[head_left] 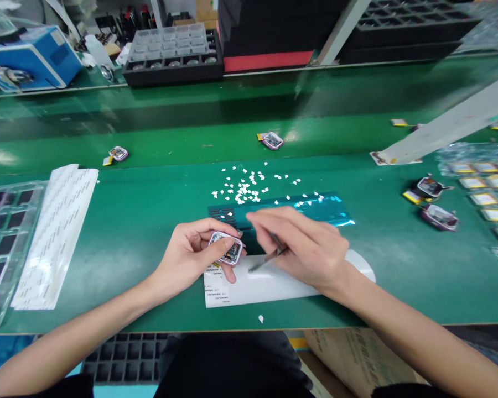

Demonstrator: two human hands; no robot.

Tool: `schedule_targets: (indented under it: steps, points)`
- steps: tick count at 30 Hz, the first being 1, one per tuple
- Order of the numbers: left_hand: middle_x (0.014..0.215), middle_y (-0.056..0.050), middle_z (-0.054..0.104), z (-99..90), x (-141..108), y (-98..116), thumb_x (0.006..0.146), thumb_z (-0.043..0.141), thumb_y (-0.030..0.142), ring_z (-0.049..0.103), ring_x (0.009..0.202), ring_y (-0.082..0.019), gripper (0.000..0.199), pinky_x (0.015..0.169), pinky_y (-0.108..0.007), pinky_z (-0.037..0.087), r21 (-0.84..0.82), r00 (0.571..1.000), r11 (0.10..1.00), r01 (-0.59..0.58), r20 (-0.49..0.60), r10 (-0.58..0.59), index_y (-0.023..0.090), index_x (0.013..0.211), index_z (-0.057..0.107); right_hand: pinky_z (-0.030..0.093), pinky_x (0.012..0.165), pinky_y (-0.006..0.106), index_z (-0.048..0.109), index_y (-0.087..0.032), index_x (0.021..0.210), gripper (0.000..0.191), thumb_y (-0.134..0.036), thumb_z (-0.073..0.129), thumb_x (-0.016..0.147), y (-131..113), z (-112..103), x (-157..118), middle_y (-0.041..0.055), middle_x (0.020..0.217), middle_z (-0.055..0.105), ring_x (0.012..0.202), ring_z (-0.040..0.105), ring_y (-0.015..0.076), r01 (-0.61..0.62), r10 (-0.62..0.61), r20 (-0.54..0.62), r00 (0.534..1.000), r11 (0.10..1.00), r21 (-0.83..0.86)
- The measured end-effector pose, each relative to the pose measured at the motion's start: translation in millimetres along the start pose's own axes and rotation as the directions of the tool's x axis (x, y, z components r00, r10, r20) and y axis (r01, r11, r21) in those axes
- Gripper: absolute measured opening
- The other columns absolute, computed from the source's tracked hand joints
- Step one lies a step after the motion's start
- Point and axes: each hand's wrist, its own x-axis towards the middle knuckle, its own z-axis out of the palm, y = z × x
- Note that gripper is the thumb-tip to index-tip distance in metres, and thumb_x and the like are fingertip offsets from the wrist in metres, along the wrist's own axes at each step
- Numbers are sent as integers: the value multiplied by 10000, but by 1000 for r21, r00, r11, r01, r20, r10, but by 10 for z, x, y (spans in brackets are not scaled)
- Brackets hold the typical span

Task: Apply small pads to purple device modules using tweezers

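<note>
Watch module (226,249) in left hand (191,257) over green bench mat (128,226)

green table (128,221), white scraps (240,188), teal strip (315,207), perhaps purple-rimmed module (226,249).

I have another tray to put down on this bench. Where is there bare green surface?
Bare green lies between the white label sheets and the left hand, and right of the right hand up to the purple modules. It is crowded at the white scraps, the teal strip and the far-right trays.
</note>
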Motion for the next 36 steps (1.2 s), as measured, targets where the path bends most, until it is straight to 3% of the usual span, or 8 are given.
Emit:
schedule_targets:
  steps: [3, 5, 11, 16, 23, 27, 32, 36]
  points:
    - [790, -51, 767, -4, 7, -5, 868, 724, 341, 712, 506, -158, 237, 527, -268, 592, 25, 999, 999, -24, -47, 25, 136, 966, 658, 591, 643, 234, 618, -183, 1241, 426, 33, 532, 884, 82, 1, 23, 68, 1146, 740, 918, 736, 172, -85, 86, 0, 996, 984, -160]
    - [783, -37, 761, -12, 12, -7, 887, 695, 303, 713, 515, -150, 206, 566, -272, 597, 10, 997, 999, -35, -65, 35, 143, 996, 627, 586, 624, 229, 611, -193, 1275, 434, 9, 550, 895, 111, 0, 23, 66, 1237, 709, 975, 731, 179, -30, 42, 65, 997, 984, -173]
    - [751, 11, 702, -10, 7, -1, 890, 653, 238, 715, 522, -133, 155, 553, -235, 588, 33, 997, 998, -47, -52, 48, 157, 986, 561, 499, 490, 197, 659, -162, 1142, 318, -3, 438, 978, 50, 3, 8, 11, 1040, 766, 773, 716, 109, 197, -181, 184, 966, 977, -76]
    - [762, 14, 691, 28, -8, -12, 880, 652, 205, 731, 544, -138, 157, 526, -213, 576, 125, 991, 988, -88, -93, 100, 165, 983, 539, 520, 508, 205, 671, -136, 1060, 313, 12, 410, 971, 41, -22, 30, 16, 940, 769, 726, 707, 112, 198, -187, 179, 966, 979, -48]
    - [804, -3, 701, 64, -56, -128, 911, 618, 194, 752, 645, -160, 122, 573, -229, 607, 306, 965, 933, -188, -121, 234, 179, 999, 536, 633, 650, 261, 615, -46, 1163, 281, -40, 389, 995, -40, 18, -65, 146, 1097, 752, 889, 757, 188, 208, -213, 167, 963, 977, 50]
    - [853, -4, 738, 100, -105, -186, 893, 611, 121, 754, 692, -131, 152, 617, -186, 604, 520, 916, 806, -283, -101, 387, 176, 1025, 560, 651, 721, 283, 572, -1, 1232, 310, -19, 416, 964, -119, 68, -132, 217, 1158, 716, 957, 753, 220, 177, -181, 143, 973, 983, 39]
    - [730, 32, 723, 126, -122, -226, 861, 641, 83, 726, 606, -95, 146, 588, -147, 575, 687, 796, 610, -394, -76, 600, 170, 967, 589, 660, 717, 285, 477, -7, 1384, 447, -21, 441, 939, -195, 87, -159, 222, 1219, 683, 986, 747, 229, 148, -154, 121, 981, 988, 51]
    - [637, 62, 672, 106, -108, -221, 875, 642, 85, 657, 510, -41, 100, 513, -90, 506, 662, 773, 607, -439, -66, 631, 167, 895, 589, 655, 741, 266, 542, -80, 1332, 405, -24, 517, 932, -236, 85, -131, 161, 1192, 715, 983, 747, 209, 83, -96, 88, 992, 988, 133]
